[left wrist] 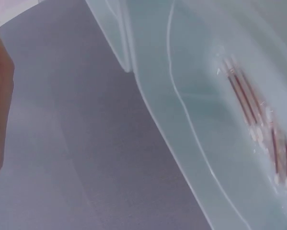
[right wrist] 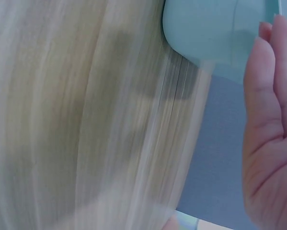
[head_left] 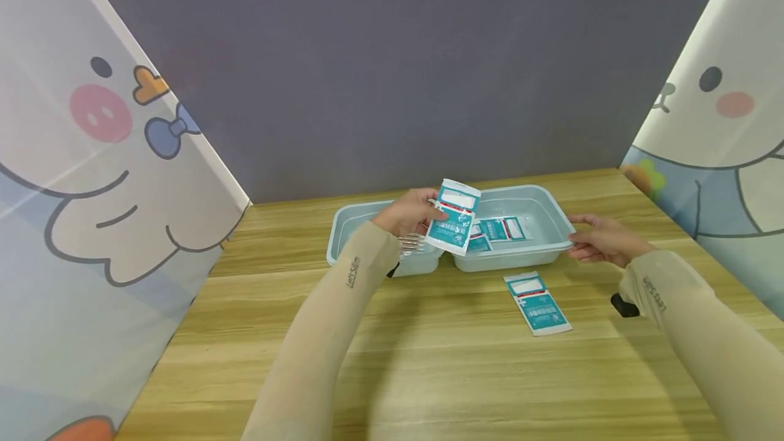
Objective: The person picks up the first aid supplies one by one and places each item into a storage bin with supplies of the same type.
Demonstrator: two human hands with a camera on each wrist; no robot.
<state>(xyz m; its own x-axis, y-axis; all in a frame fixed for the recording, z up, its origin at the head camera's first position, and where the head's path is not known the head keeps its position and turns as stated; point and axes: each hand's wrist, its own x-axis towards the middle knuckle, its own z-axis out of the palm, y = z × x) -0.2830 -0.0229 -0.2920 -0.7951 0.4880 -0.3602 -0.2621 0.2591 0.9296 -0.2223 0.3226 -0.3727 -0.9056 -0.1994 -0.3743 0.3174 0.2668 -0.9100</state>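
Note:
My left hand (head_left: 412, 213) pinches a flat teal-and-white packet (head_left: 453, 220) with a red stripe, held above the inner ends of two pale blue tubs. In the right tub (head_left: 545, 213) lie similar teal packets (head_left: 503, 229). A clear pack of thin brown-and-white sticks (left wrist: 260, 112) is in the left tub (head_left: 352, 218), partly hidden by the left forearm in the head view. At the right tub's outer end is my right hand (head_left: 603, 238), its fingertips right at the rim; in the right wrist view its fingers (right wrist: 260, 81) look nearly straight.
Another teal-and-white packet (head_left: 539, 305) lies on the wooden table (head_left: 453, 373) in front of the right tub. A dark grey panel (head_left: 416, 73) rises behind the tubs. Side panels with cartoon animals (head_left: 92, 175) flank the table.

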